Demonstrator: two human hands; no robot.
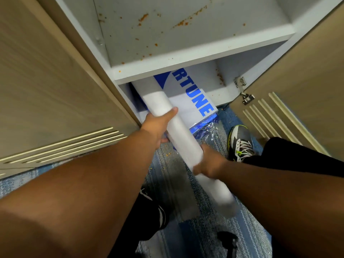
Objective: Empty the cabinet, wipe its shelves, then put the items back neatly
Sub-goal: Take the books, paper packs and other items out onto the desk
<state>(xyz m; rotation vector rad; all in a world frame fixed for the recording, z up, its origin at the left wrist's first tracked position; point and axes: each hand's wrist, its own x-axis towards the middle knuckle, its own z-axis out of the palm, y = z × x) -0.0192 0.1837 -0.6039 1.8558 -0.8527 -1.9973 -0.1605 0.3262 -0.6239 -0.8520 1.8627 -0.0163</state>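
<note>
carpet point(251, 229), blue-striped, lies below the cabinet's orange-speckled shelf point(176, 43); left hand point(156, 125) and right hand point(210, 165) both clasp a white roll point(181, 134) before it.

A blue-and-grey striped carpet point(173, 183) covers the floor across the lower frame, from 4 to 8 o'clock. A grey, black and neon-yellow sneaker point(240, 144) with white laces stands on it at 4 o'clock, with a black trouser leg point(297, 155) just beside it. Orange crumbs point(168, 155) dot the carpet near centre. A blurred black object point(228, 239) lies at 5 o'clock.
</note>
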